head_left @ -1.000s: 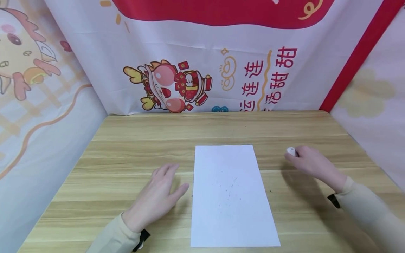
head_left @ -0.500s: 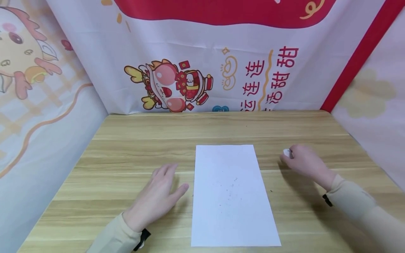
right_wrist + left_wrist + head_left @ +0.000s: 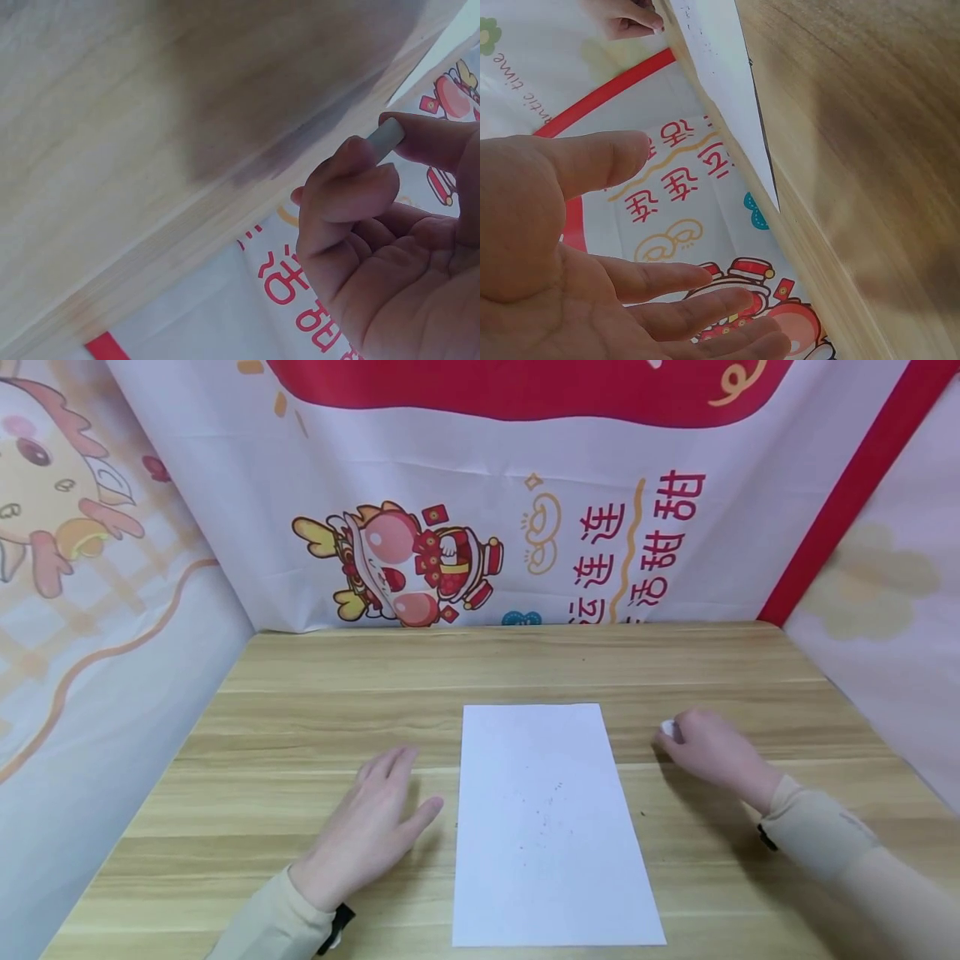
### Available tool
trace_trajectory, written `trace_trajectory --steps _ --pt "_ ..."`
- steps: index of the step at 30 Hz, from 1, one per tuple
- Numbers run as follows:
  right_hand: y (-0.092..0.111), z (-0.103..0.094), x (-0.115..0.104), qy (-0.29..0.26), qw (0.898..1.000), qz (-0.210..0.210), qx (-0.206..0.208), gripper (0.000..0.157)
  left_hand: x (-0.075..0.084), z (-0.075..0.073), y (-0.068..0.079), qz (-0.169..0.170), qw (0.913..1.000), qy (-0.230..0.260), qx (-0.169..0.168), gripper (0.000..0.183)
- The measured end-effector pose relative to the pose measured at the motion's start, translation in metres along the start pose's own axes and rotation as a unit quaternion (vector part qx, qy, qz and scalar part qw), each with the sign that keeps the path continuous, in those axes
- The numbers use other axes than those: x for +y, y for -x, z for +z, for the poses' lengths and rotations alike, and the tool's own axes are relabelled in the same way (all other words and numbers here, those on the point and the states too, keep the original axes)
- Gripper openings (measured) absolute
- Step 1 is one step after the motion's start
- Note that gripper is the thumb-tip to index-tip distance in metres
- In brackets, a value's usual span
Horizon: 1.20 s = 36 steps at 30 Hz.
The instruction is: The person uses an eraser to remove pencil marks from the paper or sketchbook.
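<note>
A small white eraser [image 3: 388, 138] is pinched between the thumb and curled fingers of my right hand [image 3: 716, 753], which is held over the table to the right of the paper. In the head view only one end of the eraser shows past the fingers. The sheet of white paper [image 3: 551, 897] lies flat in the middle, with dark crumbs [image 3: 543, 814] scattered across its centre. To the left of the sheet is my left hand [image 3: 360, 831], holding nothing. Its fingers are extended and the thumb points toward the paper's left edge; the left wrist view shows the palm.
The wooden table [image 3: 300, 710] reaches back to a white printed cloth [image 3: 420, 443] hanging behind it. Another patterned cloth [image 3: 112, 718] hangs along the left side. A tiny dark speck [image 3: 642, 814] lies on the wood just right of the paper.
My right hand has moved a little to the left, toward the paper, with the eraser still pinched in it. The left hand and the sheet have stayed nearly still.
</note>
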State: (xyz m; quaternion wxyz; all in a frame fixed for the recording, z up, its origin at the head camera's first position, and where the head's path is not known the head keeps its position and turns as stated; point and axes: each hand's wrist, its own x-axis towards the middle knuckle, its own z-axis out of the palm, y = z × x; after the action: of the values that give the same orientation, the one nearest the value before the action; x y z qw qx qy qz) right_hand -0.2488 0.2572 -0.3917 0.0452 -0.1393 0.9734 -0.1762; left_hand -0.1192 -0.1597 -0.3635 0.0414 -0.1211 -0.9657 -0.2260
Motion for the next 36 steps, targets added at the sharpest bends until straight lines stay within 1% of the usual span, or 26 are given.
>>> trace_trajectory --steps 4,11,16,20,23,26,28,31,36 --pt "-0.001 0.002 0.000 0.007 1.000 -0.006 0.002 0.035 -0.001 0.000 -0.001 -0.001 1.0000 -0.002 -0.002 0.071" --pt "-0.001 0.007 0.002 0.028 0.999 -0.031 0.026 0.043 -0.004 0.001 -0.002 -0.010 0.9999 -0.010 -0.009 0.073" --pt "0.001 0.009 0.003 0.023 0.999 -0.027 0.026 0.045 -0.006 0.002 -0.001 -0.009 0.9998 -0.014 -0.008 0.073" --pt "0.003 0.005 0.002 0.024 0.999 -0.006 0.022 0.049 -0.009 0.003 -0.002 -0.004 0.9998 -0.018 -0.005 0.072" --pt "0.004 -0.001 0.001 0.038 0.998 0.006 0.041 0.048 -0.014 0.002 -0.003 0.009 0.9996 -0.027 0.008 0.070" --pt "0.005 -0.006 0.001 0.050 0.996 0.004 0.069 0.047 -0.022 0.000 -0.008 0.028 0.9982 -0.044 0.030 0.064" --pt "0.006 -0.007 0.000 0.052 0.995 0.002 0.086 0.047 -0.028 -0.001 -0.012 0.034 0.9971 -0.051 0.044 0.061" --pt "0.010 -0.007 0.000 0.044 0.993 -0.005 0.113 0.051 -0.038 -0.003 -0.019 0.042 0.9947 -0.058 0.074 0.057" --pt "0.015 -0.003 0.001 0.032 0.986 -0.020 0.165 0.060 -0.053 -0.006 -0.030 0.055 0.9885 -0.064 0.126 0.058"
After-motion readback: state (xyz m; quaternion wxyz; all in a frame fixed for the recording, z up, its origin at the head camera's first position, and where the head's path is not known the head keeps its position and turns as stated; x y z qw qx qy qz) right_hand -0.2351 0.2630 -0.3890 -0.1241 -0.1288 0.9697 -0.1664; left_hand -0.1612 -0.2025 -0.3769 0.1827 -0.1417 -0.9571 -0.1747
